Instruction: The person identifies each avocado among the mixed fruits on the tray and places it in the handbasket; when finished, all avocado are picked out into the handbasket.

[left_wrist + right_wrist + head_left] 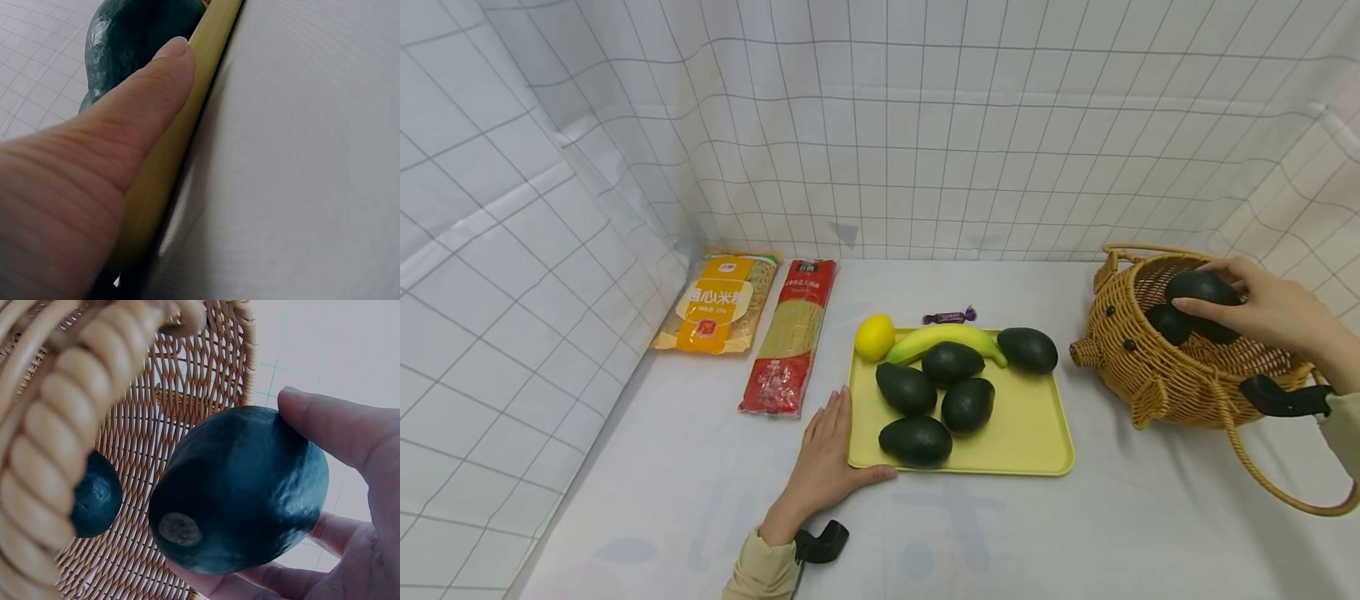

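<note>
My right hand [1288, 310] grips a dark green avocado [1202, 287] at the mouth of a wicker basket [1138, 367] shaped like a pig. Thumb and fingers wrap the sides of the fruit in the right wrist view. Further avocados [97, 495] lie inside the basket, partly hidden. With fingers straight, my left hand [823, 462] rests against the near left corner of a yellow tray [1015, 433], its thumb along the front edge. On the tray are several avocados [916, 441], a banana [943, 335] and a lemon [875, 337].
A purple-wrapped candy [950, 317] lies just behind the tray. Left of the tray are a red noodle packet [790, 337] and a yellow-orange food bag [718, 304]. The basket's looped handle [1262, 471] hangs over its near side. Gridded white cloth walls the table.
</note>
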`<state>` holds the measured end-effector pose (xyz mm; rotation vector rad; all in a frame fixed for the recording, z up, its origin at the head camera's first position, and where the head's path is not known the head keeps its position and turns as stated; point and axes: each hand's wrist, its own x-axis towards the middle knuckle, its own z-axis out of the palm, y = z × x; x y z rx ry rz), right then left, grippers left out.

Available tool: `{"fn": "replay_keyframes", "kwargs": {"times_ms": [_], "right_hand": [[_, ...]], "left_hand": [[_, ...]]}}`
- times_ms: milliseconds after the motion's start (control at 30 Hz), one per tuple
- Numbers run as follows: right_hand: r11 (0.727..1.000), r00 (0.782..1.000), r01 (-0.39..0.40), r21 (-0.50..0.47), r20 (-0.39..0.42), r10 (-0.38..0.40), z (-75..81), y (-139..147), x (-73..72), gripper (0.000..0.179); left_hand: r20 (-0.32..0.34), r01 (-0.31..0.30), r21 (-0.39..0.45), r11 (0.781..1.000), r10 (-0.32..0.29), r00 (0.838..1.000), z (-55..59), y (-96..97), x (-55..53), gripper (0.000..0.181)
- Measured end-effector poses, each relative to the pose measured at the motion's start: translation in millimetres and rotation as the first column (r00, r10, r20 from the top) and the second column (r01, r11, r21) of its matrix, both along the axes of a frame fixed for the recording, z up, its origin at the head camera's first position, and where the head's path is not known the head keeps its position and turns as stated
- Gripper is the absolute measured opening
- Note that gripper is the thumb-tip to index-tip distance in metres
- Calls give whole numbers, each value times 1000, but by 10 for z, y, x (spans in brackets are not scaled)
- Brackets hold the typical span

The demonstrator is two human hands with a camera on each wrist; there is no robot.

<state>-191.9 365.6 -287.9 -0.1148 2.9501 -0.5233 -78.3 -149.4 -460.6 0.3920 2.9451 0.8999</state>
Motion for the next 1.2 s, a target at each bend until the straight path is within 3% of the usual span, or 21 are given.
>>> {"fn": "replay_keyframes", "kwargs": {"times_ms": [200, 567, 900, 1200], "right_hand": [[1000, 1000, -11, 20, 18, 11, 3, -18, 0, 81], [999, 1000, -21, 26, -16, 22, -24, -26, 21, 79], [998, 981, -14, -58, -192, 3, 3, -81, 105, 51], [993, 963, -53, -103, -269, 24, 19, -293, 249, 39]], "left_hand": [[-30, 2, 4, 1000, -1, 1000, -11, 3, 5, 127], [-18, -1, 8, 1000, 2, 1000, -8, 9, 10, 127], [-27, 0, 2, 1000, 0, 1000, -2, -1, 5, 126], [-10, -6, -1, 1000, 6, 1000, -6, -3, -1, 127]]}}
